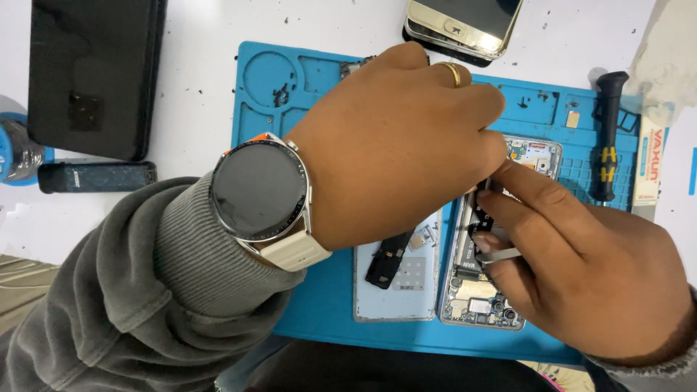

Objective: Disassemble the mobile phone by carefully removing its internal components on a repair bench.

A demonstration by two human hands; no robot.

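Observation:
An opened phone (475, 294) lies on a blue work mat (327, 305), its circuit boards exposed. My left hand (396, 141), with a gold ring and a round dark wristwatch (259, 192), reaches across and presses its fingers onto the phone's upper part. My right hand (588, 272) pinches metal tweezers (501, 254) against a black part inside the phone. The fingertips of both hands meet over the phone; what lies under them is hidden. A pale blue back cover (406, 287) with a black piece (388, 261) on it lies left of the phone.
A black-and-yellow screwdriver (608, 138) rests on the mat's right side. Another phone (461, 25) lies at the top edge. A black flat device (91, 72) and a dark bar (94, 176) sit at the left on the white table (196, 87).

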